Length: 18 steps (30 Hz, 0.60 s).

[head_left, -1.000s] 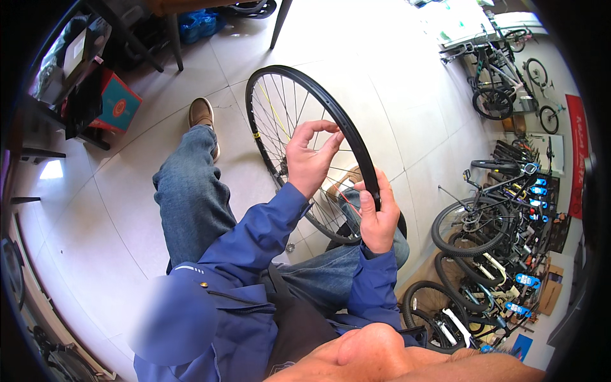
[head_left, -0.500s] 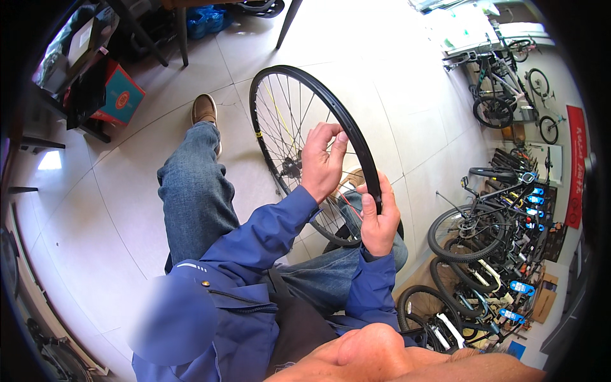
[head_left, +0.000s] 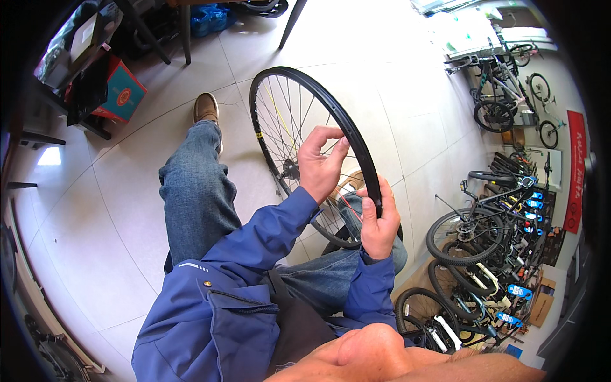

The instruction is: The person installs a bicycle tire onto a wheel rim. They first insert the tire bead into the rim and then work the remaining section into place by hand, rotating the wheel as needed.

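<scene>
A bare bicycle wheel (head_left: pixel 365 155) with a black rim, thin spokes and no tyre stands tilted in front of me. My right hand (head_left: pixel 380 223) is wrapped around the near part of its rim, thumb on top. Close to the rim's inner side, my left hand (head_left: pixel 320 164) has its thumb and bent index finger in a pinch; anything between them is too small to make out. One reddish spoke (head_left: pixel 348 204) runs between my two hands. The black hub (head_left: pixel 290 169) shows beyond my left wrist, and a yellow mark sits on the rim's far left side.
Many parked bicycles (head_left: pixel 468 235) crowd the right side, with more bicycles (head_left: pixel 493 114) further back. A teal and red box (head_left: pixel 125 94) lies at the upper left near dark furniture legs. My shoe (head_left: pixel 205 108) rests on the pale tiles (head_left: pixel 127 216) left of the wheel.
My left thumb has shifted slightly down along the rim, and the index finger is a little more bent. The wheel and my right hand look nearly the same.
</scene>
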{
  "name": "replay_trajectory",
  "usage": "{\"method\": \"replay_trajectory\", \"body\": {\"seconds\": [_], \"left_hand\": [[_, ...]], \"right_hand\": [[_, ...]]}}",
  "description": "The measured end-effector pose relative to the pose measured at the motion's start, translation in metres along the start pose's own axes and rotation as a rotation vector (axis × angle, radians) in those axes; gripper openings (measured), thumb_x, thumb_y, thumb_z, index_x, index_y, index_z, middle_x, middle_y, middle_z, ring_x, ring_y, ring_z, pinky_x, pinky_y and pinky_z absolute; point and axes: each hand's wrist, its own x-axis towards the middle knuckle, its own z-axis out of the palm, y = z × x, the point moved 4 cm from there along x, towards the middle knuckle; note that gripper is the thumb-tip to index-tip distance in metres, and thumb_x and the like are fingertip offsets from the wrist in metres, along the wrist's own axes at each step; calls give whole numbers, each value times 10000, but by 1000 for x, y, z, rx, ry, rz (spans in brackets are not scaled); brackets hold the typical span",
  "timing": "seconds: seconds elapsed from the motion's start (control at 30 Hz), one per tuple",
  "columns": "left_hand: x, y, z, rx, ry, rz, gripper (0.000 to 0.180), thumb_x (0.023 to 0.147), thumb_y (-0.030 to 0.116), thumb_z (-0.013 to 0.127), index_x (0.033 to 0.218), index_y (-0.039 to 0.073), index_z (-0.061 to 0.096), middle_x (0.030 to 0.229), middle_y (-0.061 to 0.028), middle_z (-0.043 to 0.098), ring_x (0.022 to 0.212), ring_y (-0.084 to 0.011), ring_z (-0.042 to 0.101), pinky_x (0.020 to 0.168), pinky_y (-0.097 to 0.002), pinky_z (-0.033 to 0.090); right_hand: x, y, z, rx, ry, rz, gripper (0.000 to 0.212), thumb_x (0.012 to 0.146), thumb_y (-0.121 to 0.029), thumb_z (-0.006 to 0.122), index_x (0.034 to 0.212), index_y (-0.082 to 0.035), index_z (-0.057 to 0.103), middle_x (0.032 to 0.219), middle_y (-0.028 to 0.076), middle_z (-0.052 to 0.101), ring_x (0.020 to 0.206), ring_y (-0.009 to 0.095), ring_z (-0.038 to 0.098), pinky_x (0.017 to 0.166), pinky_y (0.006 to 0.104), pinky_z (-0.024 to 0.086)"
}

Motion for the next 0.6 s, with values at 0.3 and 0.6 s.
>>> {"method": "replay_trajectory", "body": {"seconds": [0.3,0.6], "left_hand": [[1,-3,-1,63,-16,57,77,1075,59,755,1133,9,762,1025,-15,734,949,-83,646,844,-264,521],[3,-1,-4,106,-44,10,115,1080,104,700,1092,-8,720,992,-90,700,959,-201,673,862,-339,531]], "right_hand": [[-1,2,1,1,0,-14,510,1124,-201,705,1576,2,584,1137,116,784,1020,186,751,901,335,599],[0,1,1,14,6,-24,503,1124,-198,706,1572,-2,589,1131,114,784,1010,184,747,894,334,599]]}}
